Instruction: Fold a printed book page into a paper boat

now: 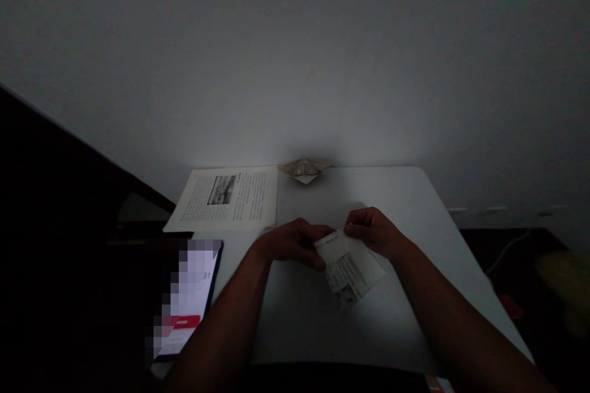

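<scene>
Between my two hands is a folded piece of printed paper (353,267), held tilted above the white table (304,331). My left hand (297,242) grips its left edge, thumb in front and fingers toward the upper corner. At the top edge, my right hand (372,230) pinches the paper between thumb and curled fingers. Small print and a dark picture show on the lower part of the paper; its upper right part looks plain. Which folds lie behind it I cannot see.
A folded paper boat (306,171) stands at the table's back edge by the wall (295,73). Printed sheets (253,199) lie at the back left. A lit tablet (198,288), partly pixelated, lies at the left edge beside my left forearm.
</scene>
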The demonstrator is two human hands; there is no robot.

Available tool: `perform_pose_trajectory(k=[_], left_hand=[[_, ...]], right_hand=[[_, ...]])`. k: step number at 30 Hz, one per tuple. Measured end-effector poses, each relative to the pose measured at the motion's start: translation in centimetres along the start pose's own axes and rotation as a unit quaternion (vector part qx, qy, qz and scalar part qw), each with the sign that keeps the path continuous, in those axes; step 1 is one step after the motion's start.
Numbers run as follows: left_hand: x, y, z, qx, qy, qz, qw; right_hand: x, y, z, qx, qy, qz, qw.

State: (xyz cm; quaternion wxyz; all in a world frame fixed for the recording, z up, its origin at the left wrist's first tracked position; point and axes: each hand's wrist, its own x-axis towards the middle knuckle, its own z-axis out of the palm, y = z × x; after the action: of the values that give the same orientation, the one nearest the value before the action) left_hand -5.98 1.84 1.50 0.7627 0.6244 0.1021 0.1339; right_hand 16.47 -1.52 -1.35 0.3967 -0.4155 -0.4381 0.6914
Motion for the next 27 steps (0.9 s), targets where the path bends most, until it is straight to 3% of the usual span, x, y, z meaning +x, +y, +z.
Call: perform_pose_trajectory(k=[4, 9, 11, 14, 19, 21, 27], left_hand=[[0.2, -0.4, -0.4, -0.007, 0.067, -0.014, 0.998], [1.0, -1.2, -0.2, -0.006, 0.295, 0.002, 0.955], [1.4, -1.4, -0.1, -0.015, 0.348, 0.01, 0.937], [2.0, -1.7, 0.3, -0.024, 0.38, 0.015, 0.925], [2.8, -1.8, 1.4, 0.069, 0.396, -0.016, 0.915], [3.0, -1.9, 1.8, 0.089, 0.396, -0.029, 0.914], [3.2, -2.2, 2.0, 0.09, 0.408, -0.021, 0.908]], right_hand=[[-0.1, -0.3, 0.4, 0.033, 0.008, -0.008, 0.999], [0.3, -0.1, 0.3, 0.024, 0.09, -0.064, 0.994], [0.3, -0.5, 0.1, -0.036, 0.125, -0.092, 0.987], [0.0, -1.8, 0.1, -0.172, 0.172, -0.125, 0.962], [-0.6, -2.8, 1.0, -0.366, 0.22, -0.215, 0.878], [-0.6, -2.2, 1.1, -0.388, 0.236, -0.235, 0.859], [-0.9, -0.8, 0.4, -0.399, 0.242, -0.263, 0.844]])
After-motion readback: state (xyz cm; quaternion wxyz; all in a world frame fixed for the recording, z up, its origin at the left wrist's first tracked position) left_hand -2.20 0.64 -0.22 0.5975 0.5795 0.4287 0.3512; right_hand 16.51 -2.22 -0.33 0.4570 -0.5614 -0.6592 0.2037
